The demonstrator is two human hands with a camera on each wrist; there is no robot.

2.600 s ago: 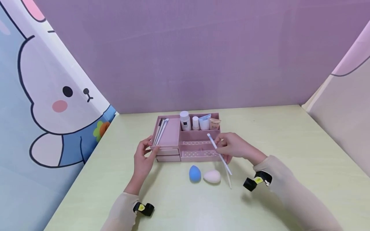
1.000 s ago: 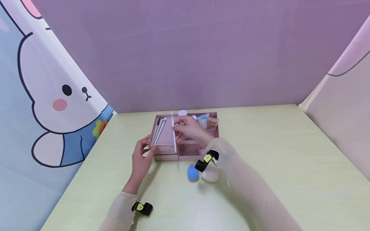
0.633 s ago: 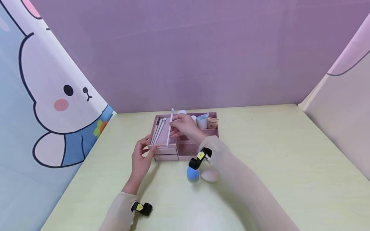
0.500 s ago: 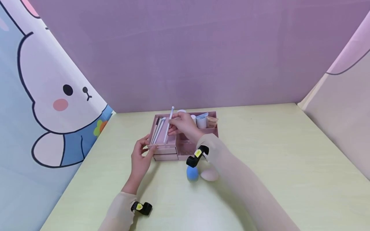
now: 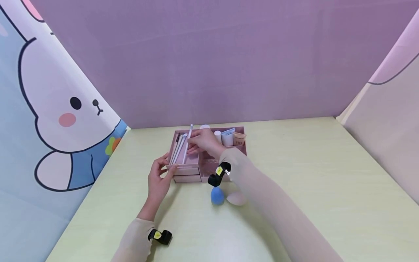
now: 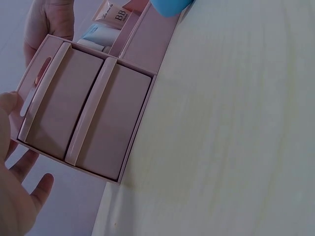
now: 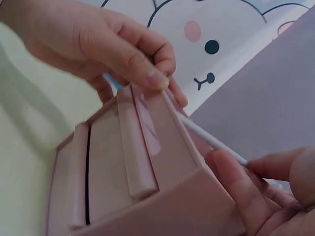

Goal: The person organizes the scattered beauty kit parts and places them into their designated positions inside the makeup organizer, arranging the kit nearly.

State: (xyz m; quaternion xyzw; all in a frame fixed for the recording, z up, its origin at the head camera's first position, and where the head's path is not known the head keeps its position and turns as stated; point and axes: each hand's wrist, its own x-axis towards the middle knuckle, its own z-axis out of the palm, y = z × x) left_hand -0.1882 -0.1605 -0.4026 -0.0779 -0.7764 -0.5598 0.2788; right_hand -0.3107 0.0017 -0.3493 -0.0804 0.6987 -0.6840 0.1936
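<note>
In the head view a pink makeup organizer [image 5: 187, 178] with two drawers stands on the table. My left hand [image 5: 158, 180] grips its front left corner, thumb over the front rim and fingers along the side. My right hand [image 5: 206, 141] pinches a white makeup brush [image 5: 188, 145], tilted over the organizer's top left tray. In the right wrist view the brush handle [image 7: 211, 137] slants down inside the tray's rim. Several makeup brushes [image 5: 178, 148] lie side by side at the tray's left. The left wrist view shows the drawer fronts [image 6: 108, 123] and my left fingers beside them.
Behind my right hand, the back compartment holds a white bottle [image 5: 217, 136], a blue-and-white tube [image 5: 228, 137] and a beige tube [image 5: 239, 138]. A blue makeup sponge [image 5: 217, 196] and a pale pink sponge [image 5: 237, 198] lie in front. A purple backdrop [image 5: 229, 72] rises behind.
My right hand has carried the makeup brush leftward from the organizer's right front to over the top left tray, then slightly down beside the other brushes. My left hand keeps its hold.
</note>
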